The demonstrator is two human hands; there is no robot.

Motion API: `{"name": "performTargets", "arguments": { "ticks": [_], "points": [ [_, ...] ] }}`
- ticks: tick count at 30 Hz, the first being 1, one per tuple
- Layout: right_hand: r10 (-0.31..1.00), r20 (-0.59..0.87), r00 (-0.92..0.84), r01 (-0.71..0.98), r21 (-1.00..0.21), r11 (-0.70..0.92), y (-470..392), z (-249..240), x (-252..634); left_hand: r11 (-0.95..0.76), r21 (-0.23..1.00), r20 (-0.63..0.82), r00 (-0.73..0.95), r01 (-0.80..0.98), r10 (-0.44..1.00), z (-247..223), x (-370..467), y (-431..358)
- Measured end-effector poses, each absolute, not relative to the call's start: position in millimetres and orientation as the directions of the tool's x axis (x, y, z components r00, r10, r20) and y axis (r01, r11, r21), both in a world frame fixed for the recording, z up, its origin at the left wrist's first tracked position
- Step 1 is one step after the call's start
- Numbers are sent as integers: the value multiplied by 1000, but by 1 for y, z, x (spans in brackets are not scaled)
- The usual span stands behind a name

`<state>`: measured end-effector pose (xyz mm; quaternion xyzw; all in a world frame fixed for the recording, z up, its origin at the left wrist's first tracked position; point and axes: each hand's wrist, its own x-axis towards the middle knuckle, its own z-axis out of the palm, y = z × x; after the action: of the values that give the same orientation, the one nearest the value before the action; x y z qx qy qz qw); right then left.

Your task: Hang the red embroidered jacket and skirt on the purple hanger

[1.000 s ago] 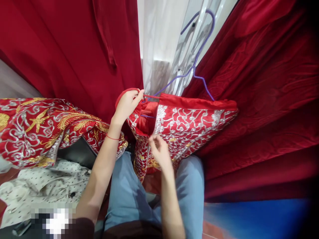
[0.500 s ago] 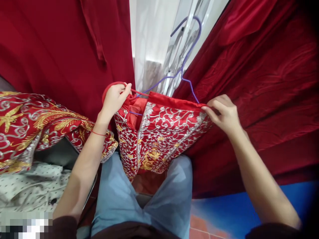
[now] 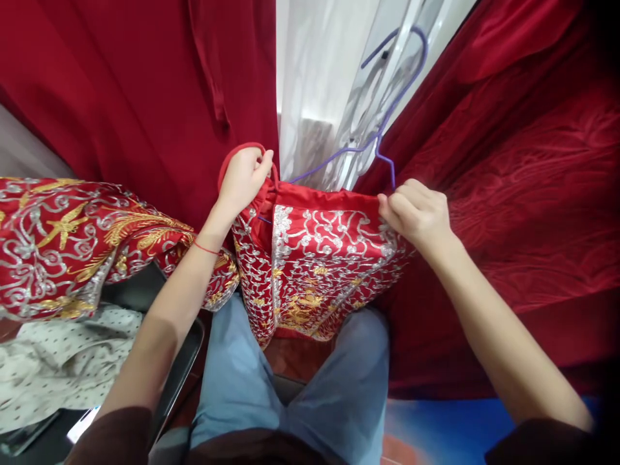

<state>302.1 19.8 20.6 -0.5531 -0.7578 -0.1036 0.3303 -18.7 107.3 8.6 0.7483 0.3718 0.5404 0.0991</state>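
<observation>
A red skirt (image 3: 329, 258) with silver and gold embroidery spreads between my hands, above my knees. My left hand (image 3: 247, 174) is closed round its red cord, which loops over the back of the hand at the waistband's left end. My right hand (image 3: 419, 210) grips the right end of the plain red waistband. A purple wire hanger (image 3: 387, 123) runs down inside the skirt's top, its hook standing upright and its lower part mostly hidden by the cloth.
To the left, another red embroidered garment (image 3: 62, 239) drapes over a dark chair (image 3: 194, 342). A dotted white cloth (image 3: 72, 361) and a phone (image 3: 82, 423) lie on the chair. Dark red curtains (image 3: 121, 97) hang on both sides of a white folding metal frame (image 3: 356, 155).
My left hand has drawn the cord in close to the waistband, so the gap at its left end is smaller. My right hand has moved slightly inward. The view has shifted a little left.
</observation>
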Motion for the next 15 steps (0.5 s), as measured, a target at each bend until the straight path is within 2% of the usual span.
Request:
{"name": "performTargets", "arguments": {
  "ticks": [4, 6, 9, 11, 12, 13, 14, 15],
  "points": [
    [717, 677, -168, 950, -82, 300, 28, 23, 307, -709, 518, 749, 147, 480, 646, 13, -7, 107],
    [643, 756, -123, 974, -33, 226, 28, 19, 313, -698, 529, 745, 129, 483, 655, 11, -5, 108],
    [379, 924, -51, 991, -2, 137, 20, -6, 308, -673, 564, 736, 79, 477, 673, 5, -3, 111],
    [196, 979, -50, 981, 11, 193, 8, -41, 286, -670, 559, 755, 35, 488, 655, 0, -2, 113],
    [175, 981, -89, 959, 36, 281, 1, -62, 269, -676, 552, 770, 13, 489, 638, -3, -1, 113],
    [218, 967, -135, 922, 42, 386, -6, -85, 247, -684, 546, 784, -6, 484, 621, -5, 0, 113],
    [341, 918, -205, 871, 12, 491, -13, -108, 223, -694, 544, 793, -17, 472, 609, -7, 0, 112],
    [495, 840, -222, 839, -95, 536, -18, -131, 198, -704, 544, 797, -20, 457, 604, -8, 0, 111]
  ]
}}
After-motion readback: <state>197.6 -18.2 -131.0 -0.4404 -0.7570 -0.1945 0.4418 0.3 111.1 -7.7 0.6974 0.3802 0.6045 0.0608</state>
